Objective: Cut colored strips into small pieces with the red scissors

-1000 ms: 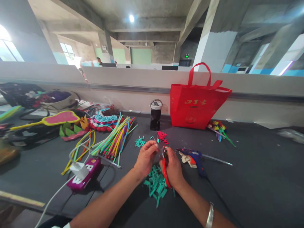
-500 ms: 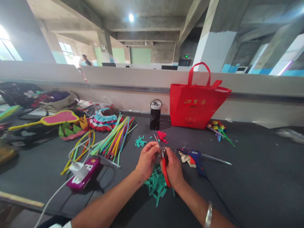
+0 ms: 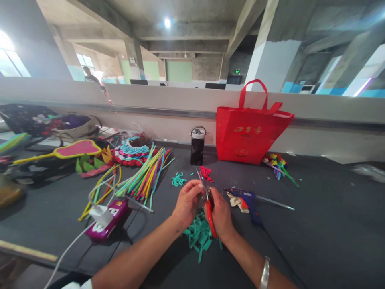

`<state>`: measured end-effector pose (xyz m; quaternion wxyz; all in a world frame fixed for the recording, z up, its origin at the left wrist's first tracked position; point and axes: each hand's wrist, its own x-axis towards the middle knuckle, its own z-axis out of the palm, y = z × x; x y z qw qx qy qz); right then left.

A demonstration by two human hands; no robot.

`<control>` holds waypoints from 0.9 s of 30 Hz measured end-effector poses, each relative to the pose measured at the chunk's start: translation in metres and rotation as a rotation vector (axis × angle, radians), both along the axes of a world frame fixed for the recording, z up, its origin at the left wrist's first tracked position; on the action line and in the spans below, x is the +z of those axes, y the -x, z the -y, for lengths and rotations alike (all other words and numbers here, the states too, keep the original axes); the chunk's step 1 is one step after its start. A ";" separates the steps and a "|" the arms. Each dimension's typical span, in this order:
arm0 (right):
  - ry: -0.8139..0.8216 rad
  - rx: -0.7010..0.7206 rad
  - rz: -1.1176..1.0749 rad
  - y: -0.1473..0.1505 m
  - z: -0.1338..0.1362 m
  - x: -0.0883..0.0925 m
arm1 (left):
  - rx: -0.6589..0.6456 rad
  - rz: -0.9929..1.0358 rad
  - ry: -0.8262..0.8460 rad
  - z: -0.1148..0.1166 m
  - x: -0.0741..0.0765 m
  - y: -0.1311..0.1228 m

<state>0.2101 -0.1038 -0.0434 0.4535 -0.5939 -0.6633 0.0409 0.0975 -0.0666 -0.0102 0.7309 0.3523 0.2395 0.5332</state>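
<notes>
My right hand grips red-handled scissors, blades pointing up and away. My left hand is pinched just left of the blades on a small piece I cannot make out. Both hands hover over a heap of teal cut strips on the dark table. A smaller teal pile and some red pieces lie just beyond the hands.
A blue glue gun lies right of my hands. Behind stand a black bottle and a red tote bag. Coloured sticks, a purple power strip, a pink-yellow fan and craft flowers lie around.
The hands have barely shifted. The left fingers moved slightly closer to the scissor blades. A person in the far background walked leftward.
</notes>
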 end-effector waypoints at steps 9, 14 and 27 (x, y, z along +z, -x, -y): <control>0.029 0.029 -0.056 -0.001 0.001 -0.004 | 0.015 -0.011 0.007 0.000 0.000 -0.001; 0.017 0.057 -0.125 0.000 0.001 -0.003 | 0.015 -0.045 -0.011 0.001 -0.001 -0.001; -0.055 0.027 -0.344 -0.012 0.001 0.013 | -0.147 -0.084 -0.026 -0.010 -0.005 0.005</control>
